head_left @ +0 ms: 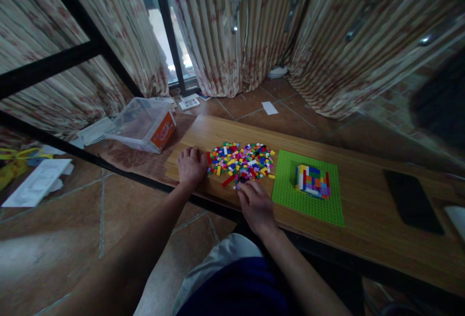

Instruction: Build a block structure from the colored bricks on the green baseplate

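A loose pile of small coloured toy bricks [240, 160] lies spread on the wooden table. My left hand [192, 165] rests on the tabletop at the pile's left edge, fingers bent but apart, near a red brick. At the pile's near edge is my right hand [257, 204], its thumb and fingers drawn together among the bricks. What they pinch, if anything, is too small to tell. To the right lies a green baseplate [285, 195], bearing a low, multicoloured brick build [313, 181] with blue, red, yellow, white and orange parts.
A clear plastic box [136, 120] with an orange label stands left of the wooden table [363, 195]. On the table's right part lies a dark flat object [412, 200]. A dark metal frame [127, 81] runs along the left, with patterned curtains [232, 45] behind.
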Action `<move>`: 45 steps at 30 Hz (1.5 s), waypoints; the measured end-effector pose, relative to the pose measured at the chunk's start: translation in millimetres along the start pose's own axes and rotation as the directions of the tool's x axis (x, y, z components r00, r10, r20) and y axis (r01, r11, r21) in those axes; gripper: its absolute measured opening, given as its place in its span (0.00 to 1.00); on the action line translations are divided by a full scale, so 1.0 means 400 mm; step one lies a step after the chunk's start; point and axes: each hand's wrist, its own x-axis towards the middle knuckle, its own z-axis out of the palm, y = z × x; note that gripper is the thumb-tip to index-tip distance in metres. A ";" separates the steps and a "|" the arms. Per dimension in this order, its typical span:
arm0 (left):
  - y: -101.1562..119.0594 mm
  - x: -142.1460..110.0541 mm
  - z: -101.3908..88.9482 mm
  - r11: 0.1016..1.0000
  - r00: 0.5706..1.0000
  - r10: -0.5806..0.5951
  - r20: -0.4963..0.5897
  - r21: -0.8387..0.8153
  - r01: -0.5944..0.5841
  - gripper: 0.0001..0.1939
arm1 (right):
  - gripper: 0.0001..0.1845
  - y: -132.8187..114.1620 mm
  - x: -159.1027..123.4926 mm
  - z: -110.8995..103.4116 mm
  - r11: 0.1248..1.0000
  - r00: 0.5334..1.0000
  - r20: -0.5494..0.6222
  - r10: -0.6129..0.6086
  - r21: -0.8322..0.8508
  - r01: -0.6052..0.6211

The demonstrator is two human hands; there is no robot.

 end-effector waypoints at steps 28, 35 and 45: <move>-0.004 -0.003 0.004 1.000 1.000 0.007 -0.013 0.011 -0.007 0.20 | 0.14 0.079 0.084 -0.015 0.980 0.993 -0.115 -0.008 -0.196 -0.015; -0.003 -0.004 -0.001 0.999 1.000 0.007 -0.012 0.038 -0.006 0.20 | 0.14 0.021 0.206 0.045 0.951 0.997 0.052 -0.056 -0.303 0.070; -0.005 -0.003 0.002 0.999 1.000 0.002 -0.006 0.038 -0.002 0.20 | 0.07 0.048 0.205 0.073 0.970 0.996 0.074 -0.057 -0.232 0.072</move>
